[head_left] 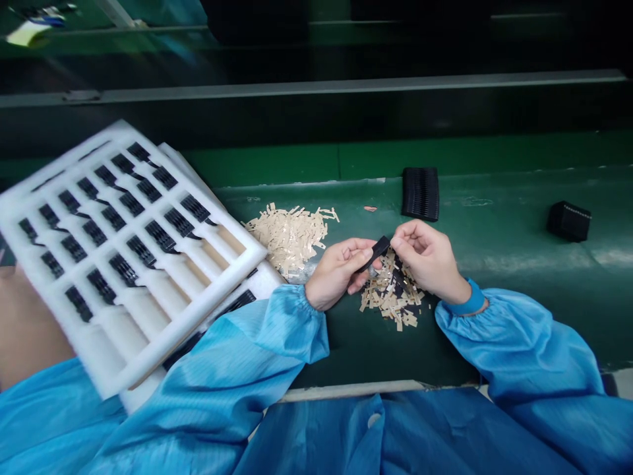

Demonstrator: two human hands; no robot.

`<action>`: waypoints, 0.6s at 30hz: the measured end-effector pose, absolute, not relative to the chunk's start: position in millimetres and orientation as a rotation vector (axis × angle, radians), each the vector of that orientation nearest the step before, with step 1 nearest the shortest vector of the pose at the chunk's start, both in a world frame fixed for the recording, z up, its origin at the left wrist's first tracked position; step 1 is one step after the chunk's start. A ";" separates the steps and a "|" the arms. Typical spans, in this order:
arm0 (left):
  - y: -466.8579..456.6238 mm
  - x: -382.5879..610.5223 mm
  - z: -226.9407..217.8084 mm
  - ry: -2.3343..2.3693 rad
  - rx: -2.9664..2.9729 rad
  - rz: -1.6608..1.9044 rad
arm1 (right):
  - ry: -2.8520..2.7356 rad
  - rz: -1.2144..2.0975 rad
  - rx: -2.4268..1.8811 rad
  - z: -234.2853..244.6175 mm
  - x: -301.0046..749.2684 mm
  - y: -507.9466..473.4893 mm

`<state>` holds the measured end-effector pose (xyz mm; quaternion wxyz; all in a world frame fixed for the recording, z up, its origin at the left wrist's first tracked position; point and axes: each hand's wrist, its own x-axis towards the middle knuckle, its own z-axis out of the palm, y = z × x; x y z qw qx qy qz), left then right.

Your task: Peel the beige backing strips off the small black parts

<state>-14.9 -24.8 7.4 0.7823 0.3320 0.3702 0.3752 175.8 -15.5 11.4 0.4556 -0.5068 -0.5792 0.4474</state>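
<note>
Your left hand (339, 274) and right hand (420, 257) pinch a black plastic strip (376, 254) between them; below lies a scattered pile of tan pieces (395, 297), near the counter's front edge (346, 390); a white foam tray (198, 320) of black strips tilts at your left.

The left forearm (232, 353) enters from the lower left of the frame and the right forearm (524, 349) from the lower right, both covered by blue sleeves gathered at the cuffs. The left hand (337, 274) lies near centre, its fingers (357, 253) curled closed in a grip. The right hand (425, 258) sits just beside it, right of centre, bent downward at the wrist, its fingertips (398, 241) pinched toward the left hand. The right wrist (465, 298) shows a blue band below the cuff.
</note>
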 end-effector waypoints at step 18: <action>-23.3 -16.2 5.6 0.760 0.691 0.857 | -1.286 1.222 -1.228 11.1 174.3 -14.8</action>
